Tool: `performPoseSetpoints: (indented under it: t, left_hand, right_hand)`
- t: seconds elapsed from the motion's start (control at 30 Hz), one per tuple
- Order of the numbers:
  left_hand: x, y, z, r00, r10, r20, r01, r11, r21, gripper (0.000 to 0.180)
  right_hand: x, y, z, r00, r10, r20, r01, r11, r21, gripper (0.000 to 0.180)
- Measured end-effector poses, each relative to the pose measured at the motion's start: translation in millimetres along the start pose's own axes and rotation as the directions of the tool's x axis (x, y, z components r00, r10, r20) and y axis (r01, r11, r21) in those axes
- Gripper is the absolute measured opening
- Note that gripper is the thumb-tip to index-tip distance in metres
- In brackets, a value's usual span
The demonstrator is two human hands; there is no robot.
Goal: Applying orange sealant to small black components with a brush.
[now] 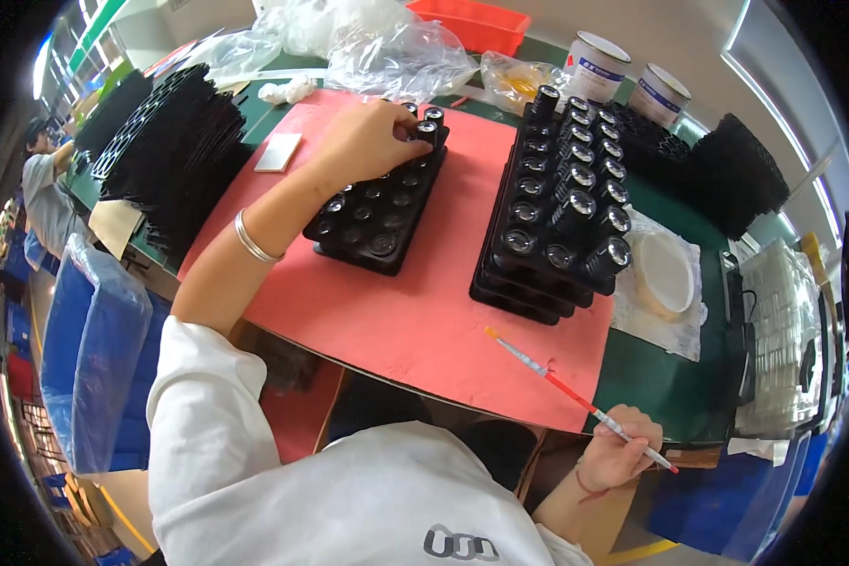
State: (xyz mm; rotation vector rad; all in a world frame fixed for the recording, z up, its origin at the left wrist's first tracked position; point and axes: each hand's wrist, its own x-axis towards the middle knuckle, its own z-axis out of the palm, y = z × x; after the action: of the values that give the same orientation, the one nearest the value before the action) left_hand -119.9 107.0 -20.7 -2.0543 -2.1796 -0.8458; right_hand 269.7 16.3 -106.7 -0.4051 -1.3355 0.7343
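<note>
Head view: we have both hands busy over the red mat (387, 311).
Left hand (368, 141) curled, fingertips pinching a small black lens (426, 130) at 12 o'clock of the low black tray (379, 247). Right hand (618, 451) closed around a thin red-and-white stick (566, 387), at 5 o'clock from the stacked lens trays (528, 292).

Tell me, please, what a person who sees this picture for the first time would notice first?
Most striking is the pink mat covering the middle of the green table, with two black trays on it. The left hand touches small black lenses at the far end of the left tray, while the right tray, stacked on others, is full of lenses. The right hand holds a thin brush near the table's front edge.
</note>
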Motion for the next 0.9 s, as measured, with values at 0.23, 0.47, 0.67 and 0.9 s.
performPoseSetpoints:
  t: [0.23, 0.47, 0.67, 0.9]
  left_hand:
    - [11.3, 9.3, -9.1, 0.996, -0.011, 0.09, 0.001, 0.994, 0.105, 0.034]
    - [34.0, 59.4, -39.3, 0.998, 0.056, 0.0, -0.054, 0.975, 0.217, 0.042]
    - [85.8, 68.3, 9.8, 0.933, 0.359, -0.033, -0.36, 0.928, -0.093, 0.043]
    - [78.4, 77.5, 11.9, 0.956, 0.274, -0.102, -0.291, 0.854, -0.432, 0.04]
  right_hand:
    - [-0.4, -1.7, 3.3, 0.999, 0.04, -0.003, -0.04, 0.999, 0.009, 0.028]
    - [-0.8, -1.7, 1.4, 0.999, 0.044, 0.028, -0.045, 0.999, 0.014, 0.027]
    - [-0.8, -3.3, 1.7, 0.998, 0.06, 0.009, -0.06, 0.996, 0.07, 0.028]
    - [7.2, -17.4, -16.1, 0.987, 0.155, -0.033, -0.145, 0.966, 0.216, 0.027]
